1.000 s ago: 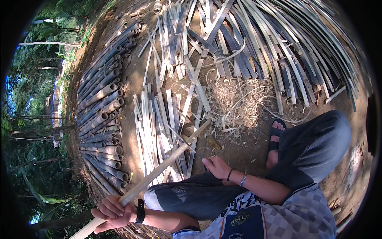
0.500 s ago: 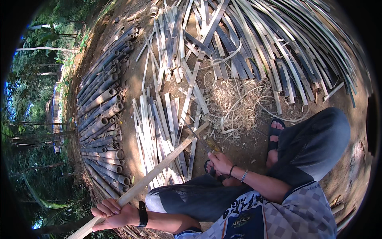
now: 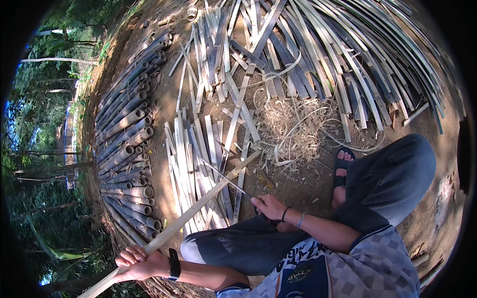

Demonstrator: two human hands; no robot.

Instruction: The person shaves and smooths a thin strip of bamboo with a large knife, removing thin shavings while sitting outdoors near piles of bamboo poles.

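My left hand (image 3: 141, 264) is closed around the lower part of a long pale bamboo strip (image 3: 191, 213). The strip slants up and away to the right, its far end near the shavings. In my right hand (image 3: 270, 206) is a knife with a long thin blade (image 3: 238, 188); its handle is hidden in my fist. The blade crosses the strip short of its far end and points up to the left. Whether the edge bites into the wood I cannot tell. Beyond the strip's far end lies a heap of curled bamboo shavings (image 3: 298, 131).
Split bamboo slats (image 3: 343, 54) lie fanned across the far side, and shorter pale slats (image 3: 189, 169) lie just beyond my left knee. Cut bamboo poles (image 3: 129, 124) are stacked at the left. My sandalled foot (image 3: 342, 171) rests on the dirt ground.
My right hand has drawn back slightly to the left and nearer me. The knife blade has swung across the strip, more of it showing on the left side. My left hand keeps its hold.
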